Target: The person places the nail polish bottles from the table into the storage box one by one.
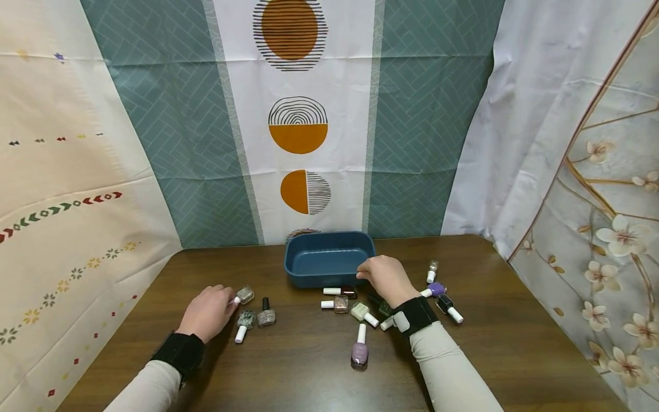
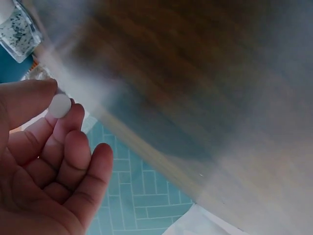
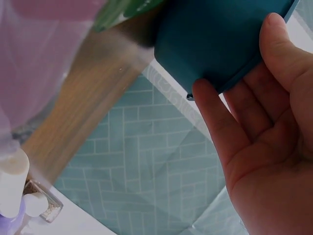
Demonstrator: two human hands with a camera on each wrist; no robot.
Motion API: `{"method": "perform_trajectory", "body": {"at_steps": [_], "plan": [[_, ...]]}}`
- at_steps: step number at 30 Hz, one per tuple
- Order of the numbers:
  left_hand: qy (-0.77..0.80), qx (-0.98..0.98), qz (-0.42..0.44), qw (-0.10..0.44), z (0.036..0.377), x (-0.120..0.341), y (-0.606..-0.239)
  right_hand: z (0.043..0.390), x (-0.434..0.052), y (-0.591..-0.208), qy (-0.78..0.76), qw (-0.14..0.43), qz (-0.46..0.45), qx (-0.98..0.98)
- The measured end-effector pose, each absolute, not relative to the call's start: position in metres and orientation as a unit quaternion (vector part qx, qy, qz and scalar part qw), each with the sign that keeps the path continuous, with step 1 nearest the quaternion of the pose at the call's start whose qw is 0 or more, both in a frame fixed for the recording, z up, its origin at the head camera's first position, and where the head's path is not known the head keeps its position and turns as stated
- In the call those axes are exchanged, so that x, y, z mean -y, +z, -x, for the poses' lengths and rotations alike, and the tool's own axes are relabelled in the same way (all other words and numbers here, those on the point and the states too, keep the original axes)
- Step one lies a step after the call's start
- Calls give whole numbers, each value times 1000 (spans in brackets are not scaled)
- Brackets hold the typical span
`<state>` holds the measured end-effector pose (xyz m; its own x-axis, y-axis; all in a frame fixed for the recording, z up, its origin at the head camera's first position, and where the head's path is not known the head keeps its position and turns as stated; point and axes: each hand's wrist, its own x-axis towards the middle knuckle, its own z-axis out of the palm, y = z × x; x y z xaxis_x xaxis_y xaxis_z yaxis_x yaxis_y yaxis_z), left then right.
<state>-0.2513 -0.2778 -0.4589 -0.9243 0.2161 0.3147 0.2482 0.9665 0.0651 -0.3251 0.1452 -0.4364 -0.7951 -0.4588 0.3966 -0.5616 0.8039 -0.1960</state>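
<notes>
While pinched leftward: bottle [image 1: 244, 295], hands [image 1: 208, 312] apart.

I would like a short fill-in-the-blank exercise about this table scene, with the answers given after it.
1. The left hand pinches the white ____ of a nail polish bottle.
2. The right hand touches the rim of the ____ tub.
3. The inside of the tub is ____.
4. The lilac bottle lies ____ the tub, on the table.

Missing words: cap; blue; empty; outside
</notes>
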Motion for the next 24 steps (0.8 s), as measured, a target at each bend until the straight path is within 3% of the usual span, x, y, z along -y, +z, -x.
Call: {"method": "perform_trajectory", "body": {"at_steps": [8, 18, 24], "plan": [[-78, 974, 113, 179, 252, 264, -450, 326, -147, -439, 152, 170, -276, 934], [-131, 974, 107, 148, 255, 233, -429, 327, -147, -439, 151, 173, -280, 932], [-136, 970, 120, 159, 261, 211, -421, 327, -148, -438, 154, 167, -281, 933]]}}
